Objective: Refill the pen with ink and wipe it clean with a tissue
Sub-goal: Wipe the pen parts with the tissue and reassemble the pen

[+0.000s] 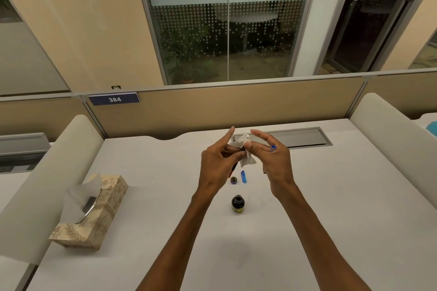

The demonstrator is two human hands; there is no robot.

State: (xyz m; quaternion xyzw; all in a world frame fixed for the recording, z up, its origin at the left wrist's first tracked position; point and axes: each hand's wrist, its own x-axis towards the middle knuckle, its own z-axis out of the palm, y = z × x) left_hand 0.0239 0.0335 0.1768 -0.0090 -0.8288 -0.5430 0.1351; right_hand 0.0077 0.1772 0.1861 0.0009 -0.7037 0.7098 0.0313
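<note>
Pale, matt desktop [331, 196] filled the lower half of the frame between padded cream dividers. Just above its centre the pen [234, 168] was held in the air, a slim dark shaft with a reddish stretch showing below the left hand [218, 167]. That hand pinched the pen between thumb and curled fingers, with the index finger pointing straight up. The pen's upper end was buried in a crumpled white tissue [246, 148], soft and creased, which the right hand [276, 167] squeezed around it with thumb and forefinger. A small blue part [273, 148] sat tucked among that hand's other fingers; what it was could not be told. The hands were close together, meeting at the tissue.

This looked like the wiping step, with filling apparently done. The next move probably called for drawing the tissue lightly along the nib end, then reassembling the pen.

Below the hands lay a small round dark cap [233, 180] beside a glossy blue plastic piece [243, 176]. Lower down, the squat dark glass ink bottle [238, 204] stood uncapped and looked easy to knock. At lower left sat a leaf-patterned cardboard tissue box [94, 210]
</note>
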